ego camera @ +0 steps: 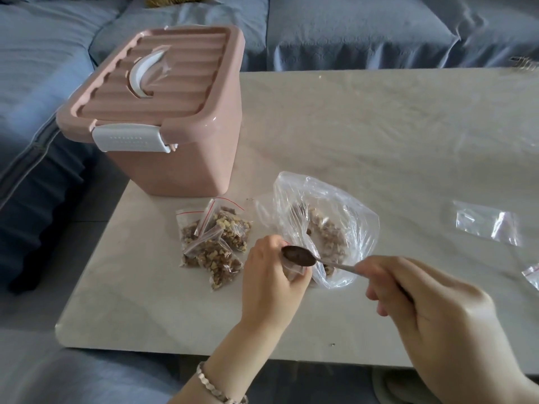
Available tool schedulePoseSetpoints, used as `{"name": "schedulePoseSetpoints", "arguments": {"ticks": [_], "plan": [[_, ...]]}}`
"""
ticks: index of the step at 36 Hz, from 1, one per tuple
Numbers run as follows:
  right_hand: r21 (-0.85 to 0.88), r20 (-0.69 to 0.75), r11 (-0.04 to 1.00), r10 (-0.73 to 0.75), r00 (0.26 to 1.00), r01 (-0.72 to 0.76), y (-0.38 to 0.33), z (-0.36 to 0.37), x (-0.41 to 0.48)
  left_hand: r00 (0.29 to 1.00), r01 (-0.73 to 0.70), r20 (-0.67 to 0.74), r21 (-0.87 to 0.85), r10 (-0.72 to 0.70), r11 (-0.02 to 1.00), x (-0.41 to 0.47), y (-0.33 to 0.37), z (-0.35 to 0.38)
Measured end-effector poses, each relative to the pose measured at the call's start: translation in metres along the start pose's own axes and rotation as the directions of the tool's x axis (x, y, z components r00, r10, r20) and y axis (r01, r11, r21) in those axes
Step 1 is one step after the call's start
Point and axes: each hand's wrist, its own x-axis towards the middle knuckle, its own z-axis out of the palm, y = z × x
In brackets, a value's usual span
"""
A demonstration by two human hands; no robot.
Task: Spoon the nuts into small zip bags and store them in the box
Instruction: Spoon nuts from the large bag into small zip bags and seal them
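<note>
My left hand grips a small zip bag, mostly hidden inside my fingers. My right hand holds a metal spoon by its handle, with the bowl right over the small bag's mouth. Behind the spoon a large clear plastic bag lies open with chopped nuts inside. Several filled small zip bags lie in a heap to the left of my left hand. The pink box stands at the table's far left corner, its lid shut and white latch down.
Empty zip bags lie on the pale marble table at the right, another at the right edge. A blue-grey sofa runs behind and to the left of the table.
</note>
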Motion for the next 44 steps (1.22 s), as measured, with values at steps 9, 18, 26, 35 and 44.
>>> {"name": "schedulePoseSetpoints", "arguments": {"ticks": [9,18,26,35,44], "plan": [[0.015,0.008,0.997,-0.080,0.997,0.080,0.000,0.005,-0.001,0.999,0.002,-0.037,-0.133,-0.007,0.991,0.003,-0.003,-0.003],[0.157,-0.013,0.987,0.039,0.999,-0.036,0.012,0.005,-0.006,0.997,0.074,-0.009,-0.141,-0.076,0.987,0.002,-0.001,-0.004],[0.319,-0.112,0.923,0.264,0.958,-0.217,0.058,0.000,-0.028,0.974,0.218,-0.029,-0.159,-0.226,0.963,0.003,-0.006,-0.015],[0.100,0.083,0.965,0.235,0.968,-0.243,0.101,0.036,-0.061,0.959,0.283,0.057,-0.172,-0.278,0.943,0.006,-0.011,-0.018],[-0.300,0.182,0.931,0.272,0.945,-0.210,0.114,0.047,-0.063,0.954,0.298,0.076,-0.123,-0.291,0.946,0.010,-0.007,-0.028]]}}
